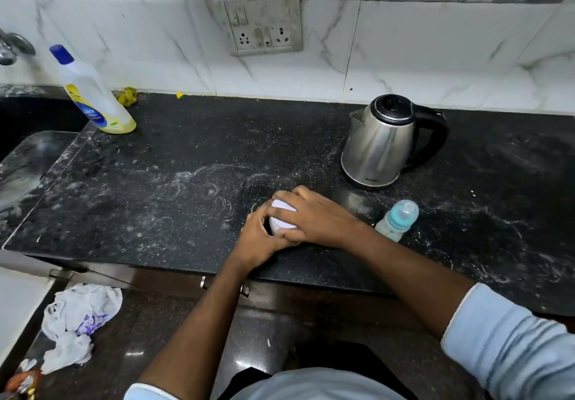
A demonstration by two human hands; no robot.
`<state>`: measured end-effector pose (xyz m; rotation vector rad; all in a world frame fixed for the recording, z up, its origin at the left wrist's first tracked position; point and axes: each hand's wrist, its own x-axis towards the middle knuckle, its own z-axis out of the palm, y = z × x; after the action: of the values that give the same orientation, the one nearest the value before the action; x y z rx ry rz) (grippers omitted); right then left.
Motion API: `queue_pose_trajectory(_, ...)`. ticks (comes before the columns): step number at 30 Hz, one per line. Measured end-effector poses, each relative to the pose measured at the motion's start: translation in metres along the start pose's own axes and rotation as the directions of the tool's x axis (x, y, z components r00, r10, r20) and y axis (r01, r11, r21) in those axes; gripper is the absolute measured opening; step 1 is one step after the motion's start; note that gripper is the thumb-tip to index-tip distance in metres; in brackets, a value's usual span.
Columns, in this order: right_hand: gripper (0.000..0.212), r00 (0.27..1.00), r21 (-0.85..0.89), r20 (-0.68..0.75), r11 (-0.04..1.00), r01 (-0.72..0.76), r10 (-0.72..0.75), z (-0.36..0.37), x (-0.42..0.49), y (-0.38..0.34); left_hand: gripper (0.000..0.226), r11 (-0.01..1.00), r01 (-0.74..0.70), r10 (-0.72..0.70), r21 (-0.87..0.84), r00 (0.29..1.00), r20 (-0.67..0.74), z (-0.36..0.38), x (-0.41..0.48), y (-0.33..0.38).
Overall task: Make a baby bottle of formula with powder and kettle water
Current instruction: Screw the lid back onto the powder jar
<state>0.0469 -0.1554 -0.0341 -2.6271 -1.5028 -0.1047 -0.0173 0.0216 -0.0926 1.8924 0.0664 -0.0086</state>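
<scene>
Powder jar (276,227) with white lid (284,208), near the front edge of the black counter (186,166), enclosed by both hands. Left hand (261,239) wraps the jar's body from the near side, fingers curled round it. Right hand (314,216) lies over the lid from the right, fingers bent down over its far rim and gripping it. Both forearms converge on the jar, the right coming in from a pale blue sleeve (504,343) with the wrist low over the counter.

Step in hand, judged from this grip: opening the jar to reach the powder. Whether the lid is loose or tight cannot be told. The next move likely calls for a counter-twist, body held fast while the lid turns, then a level lift so no powder spills.

Bottle (398,220), teal collar and clear cap on, is just right of the right wrist and apart from it; it will need uncapping before powder or water goes in. Kettle (379,144), lid shut, sits behind the bottle toward the wall, handle to the right. Further out: soap bottle (93,94) at the counter's far left corner, and a wall socket (264,23) above the counter.
</scene>
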Motion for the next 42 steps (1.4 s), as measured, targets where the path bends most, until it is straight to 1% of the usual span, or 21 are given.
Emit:
queue_pose_trajectory(3, 0.051, 0.987, -0.014, -0.080, 0.990, -0.142, 0.141, 0.013, 0.000, -0.014, 0.068, 1.000, 0.018, -0.018, 0.018, 1.000, -0.012, 0.000, -0.001, 0.000)
queue_pose_trajectory(5, 0.055, 0.967, -0.020, -0.074, 0.969, -0.245, 0.243, 0.015, 0.002, -0.026, 0.066, 0.999, 0.013, -0.014, 0.031, 1.000, 0.005, -0.002, 0.000, 0.000)
queue_pose_trajectory(6, 0.056, 0.964, -0.015, -0.072, 0.966, -0.257, 0.256, 0.014, 0.002, -0.027, 0.067, 1.000, 0.009, -0.009, 0.027, 1.000, 0.016, -0.003, 0.001, 0.000)
queue_pose_trajectory(7, 0.057, 0.971, -0.008, -0.056, 0.973, -0.232, 0.231, 0.012, 0.002, -0.023, 0.069, 1.000, 0.006, -0.007, 0.024, 1.000, 0.025, -0.004, 0.001, 0.001)
queue_pose_trajectory(8, 0.059, 0.985, -0.014, -0.024, 0.985, -0.170, 0.170, 0.008, 0.002, -0.016, 0.073, 1.000, 0.015, -0.015, 0.018, 0.999, 0.031, -0.006, 0.002, 0.002)
queue_pose_trajectory(10, 0.062, 0.999, -0.069, 0.045, 0.998, -0.003, 0.006, -0.003, 0.002, 0.004, 0.080, 1.000, 0.020, -0.021, 0.019, 0.998, 0.060, -0.008, 0.005, 0.003)
queue_pose_trajectory(12, 0.062, 0.992, -0.116, 0.074, 0.987, 0.115, -0.107, -0.007, 0.004, 0.019, 0.077, 1.000, 0.027, -0.028, 0.016, 0.997, 0.073, -0.009, 0.005, 0.006)
queue_pose_trajectory(14, 0.059, 0.984, -0.144, 0.081, 0.975, 0.168, -0.158, -0.003, 0.006, 0.023, 0.073, 0.999, 0.024, -0.026, 0.029, 0.997, 0.071, -0.008, 0.006, 0.004)
queue_pose_trajectory(15, 0.056, 0.983, -0.144, 0.084, 0.974, 0.172, -0.161, 0.000, 0.007, 0.021, 0.072, 0.999, 0.025, -0.027, 0.034, 0.997, 0.067, -0.008, 0.006, 0.002)
queue_pose_trajectory(17, 0.052, 0.989, -0.115, 0.083, 0.985, 0.132, -0.122, 0.001, 0.010, 0.014, 0.065, 0.999, 0.043, -0.044, 0.027, 0.998, 0.034, -0.007, 0.005, -0.002)
queue_pose_trajectory(19, 0.054, 0.994, -0.102, 0.100, 0.994, 0.047, -0.037, -0.002, 0.010, 0.005, 0.061, 0.997, 0.064, -0.064, 0.036, 0.998, 0.000, -0.008, 0.005, -0.004)
queue_pose_trajectory(21, 0.054, 0.992, -0.104, 0.115, 0.994, -0.038, 0.050, -0.005, 0.007, -0.005, 0.061, 0.996, 0.057, -0.056, 0.065, 0.998, -0.015, -0.007, 0.005, -0.007)
queue_pose_trajectory(24, 0.052, 0.987, -0.094, 0.115, 0.990, -0.106, 0.116, -0.007, 0.004, -0.015, 0.065, 0.995, 0.048, -0.045, 0.082, 0.998, -0.033, -0.004, 0.003, -0.009)
queue_pose_trajectory(30, 0.049, 0.980, -0.112, 0.101, 0.981, -0.159, 0.171, -0.001, 0.004, -0.019, 0.063, 0.996, 0.039, -0.036, 0.082, 0.999, -0.031, -0.004, 0.001, -0.007)
queue_pose_trajectory(36, 0.049, 0.978, -0.077, 0.082, 0.980, -0.186, 0.192, -0.003, 0.003, -0.021, 0.065, 0.997, 0.017, -0.019, 0.070, 0.999, 0.031, -0.007, 0.002, -0.003)
queue_pose_trajectory(39, 0.056, 0.981, -0.077, 0.061, 0.980, -0.182, 0.187, -0.004, 0.001, -0.020, 0.064, 0.998, 0.017, -0.020, 0.057, 0.998, 0.065, -0.009, 0.000, 0.005)
queue_pose_trajectory(42, 0.071, 0.982, -0.074, 0.067, 0.982, -0.172, 0.177, -0.007, -0.006, -0.017, 0.067, 0.999, -0.003, 0.000, 0.041, 0.997, 0.073, -0.009, -0.003, 0.013)
